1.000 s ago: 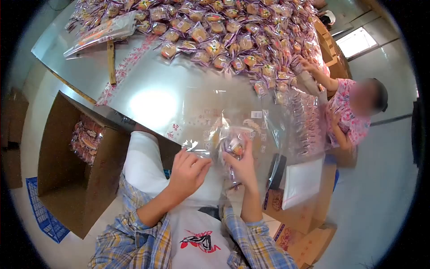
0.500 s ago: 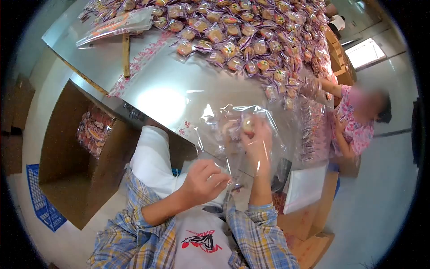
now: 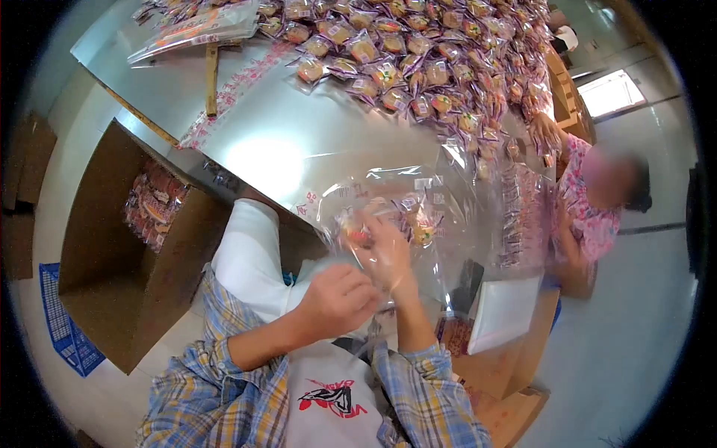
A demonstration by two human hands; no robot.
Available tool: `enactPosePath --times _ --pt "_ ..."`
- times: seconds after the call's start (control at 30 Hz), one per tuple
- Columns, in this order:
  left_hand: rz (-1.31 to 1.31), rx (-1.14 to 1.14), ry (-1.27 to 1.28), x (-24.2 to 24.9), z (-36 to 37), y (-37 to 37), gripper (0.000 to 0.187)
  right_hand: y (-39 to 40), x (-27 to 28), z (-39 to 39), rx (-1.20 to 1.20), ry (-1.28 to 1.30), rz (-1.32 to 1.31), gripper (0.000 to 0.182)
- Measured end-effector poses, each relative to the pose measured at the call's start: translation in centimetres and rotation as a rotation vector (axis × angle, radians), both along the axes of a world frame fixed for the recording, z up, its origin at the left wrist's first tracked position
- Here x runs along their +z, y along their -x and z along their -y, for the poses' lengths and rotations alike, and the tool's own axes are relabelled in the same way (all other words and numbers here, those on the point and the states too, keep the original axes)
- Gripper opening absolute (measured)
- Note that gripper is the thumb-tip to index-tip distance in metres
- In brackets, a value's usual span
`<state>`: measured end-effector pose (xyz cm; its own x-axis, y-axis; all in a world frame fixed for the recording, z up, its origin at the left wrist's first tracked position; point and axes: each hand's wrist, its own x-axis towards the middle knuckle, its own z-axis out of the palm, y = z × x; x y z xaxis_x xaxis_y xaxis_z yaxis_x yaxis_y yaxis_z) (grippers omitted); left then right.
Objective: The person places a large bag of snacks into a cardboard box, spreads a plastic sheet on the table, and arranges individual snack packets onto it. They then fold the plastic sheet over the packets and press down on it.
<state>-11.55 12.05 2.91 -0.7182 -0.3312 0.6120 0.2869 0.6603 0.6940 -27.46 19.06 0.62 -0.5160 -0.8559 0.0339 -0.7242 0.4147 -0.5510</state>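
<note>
A large clear plastic bag [image 3: 448, 280] lies over the near edge of the metal table, with a few individually wrapped cakes [image 3: 423, 233] inside. My left hand [image 3: 340, 299] is closed in a pinch at the bag's near edge. Through the film I see my right hand [image 3: 390, 250] inside the bag, its fingers curled on a wrapped cake [image 3: 358, 236] at the bag's left side. Glare and folds in the plastic partly blur those fingertips.
Many wrapped cakes [image 3: 437, 73] cover the far table [image 3: 254, 119]. Printed bags [image 3: 198, 33] lie far left. An open carton [image 3: 104, 276] with packed cakes stands left, beside a blue crate [image 3: 67, 328]. White plastic sheets [image 3: 506, 313] sit right, near a co-worker [image 3: 590, 190].
My right hand has shifted left and nearer inside the bag. My left hand stays at the bag's edge. The co-worker's hand has moved at the cake pile.
</note>
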Motion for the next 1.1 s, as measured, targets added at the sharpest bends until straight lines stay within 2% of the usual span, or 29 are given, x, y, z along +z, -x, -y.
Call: enactPosePath --times 0.13,0.23,0.27,0.37,0.4,0.5,0.63,0.73,0.93,1.03,1.07,1.1 --pt "-0.026 -0.066 0.046 -0.3 -1.5 -0.6 0.022 0.3 -0.9 4.0 -0.176 0.129 0.073 0.065" --pt "-0.047 -0.068 0.039 -0.7 -2.3 -1.0 0.023 0.0 2.4 5.7 -0.317 -0.091 0.340 0.070" --pt "-0.047 -0.062 0.036 -0.8 -2.3 -1.2 0.023 0.2 2.4 6.0 -0.321 -0.073 0.403 0.066" --pt "-0.029 -0.030 -0.015 -0.1 -1.0 -2.2 0.024 0.7 0.4 5.3 -0.124 0.142 0.498 0.065" --pt "-0.022 -0.019 -0.039 0.2 -0.3 -2.6 0.025 1.3 -1.3 4.3 0.030 0.261 0.618 0.056" --pt "-0.027 0.022 -0.068 0.2 1.4 -3.4 0.025 1.2 -2.2 2.3 0.053 0.116 0.576 0.073" --pt "-0.032 0.028 -0.035 -1.2 1.2 -3.1 0.022 0.8 -1.9 2.5 0.403 0.354 0.359 0.054" --pt "-0.036 0.045 -0.066 -1.3 0.7 -3.0 0.022 -0.1 -1.3 3.3 0.434 0.245 0.404 0.057" --pt "-0.049 -0.040 -0.077 -1.8 -1.0 -3.2 0.024 -1.6 -1.5 6.3 0.591 0.290 -0.264 0.064" --pt "-0.068 -0.176 -0.070 -1.6 -3.1 -3.3 0.025 -1.4 -1.8 8.3 0.579 0.167 -0.267 0.068" --pt "-0.069 -0.170 0.039 -1.6 -3.4 -3.5 0.026 -1.5 -1.5 8.4 0.566 0.215 -0.216 0.068" --pt "-0.072 -0.161 0.019 -1.3 -3.1 -3.5 0.027 -1.6 -1.0 8.6 0.523 0.196 -0.120 0.068"
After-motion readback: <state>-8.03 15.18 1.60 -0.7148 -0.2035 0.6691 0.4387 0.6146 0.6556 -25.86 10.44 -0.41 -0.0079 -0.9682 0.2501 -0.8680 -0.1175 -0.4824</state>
